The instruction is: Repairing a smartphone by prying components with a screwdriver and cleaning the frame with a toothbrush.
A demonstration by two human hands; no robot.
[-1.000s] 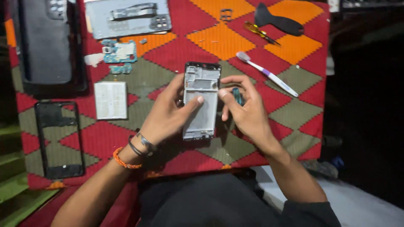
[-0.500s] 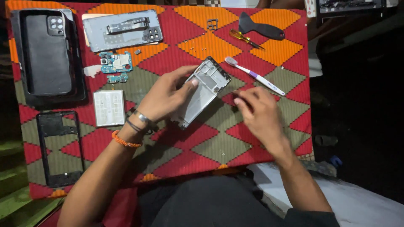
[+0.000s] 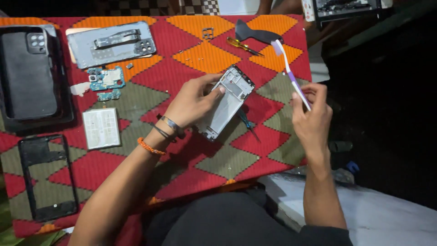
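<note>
Phone's fully torn down: circuit board [image 3: 105,78] and back cover [image 3: 111,43] sit upper left. Left hand [image 3: 193,102] grips the stripped phone frame [image 3: 226,102] mid-frame; right hand [image 3: 312,120] pinches a toothbrush [image 3: 291,75]. Cleaning probably hasn't started, reassembly all left.

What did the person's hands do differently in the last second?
The right hand left the phone frame, reached to the right and took hold of the toothbrush, lifting it off the mat. The left hand tilted the frame's top to the right and now holds it alone. The battery, circuit board and back covers stayed put.
</note>
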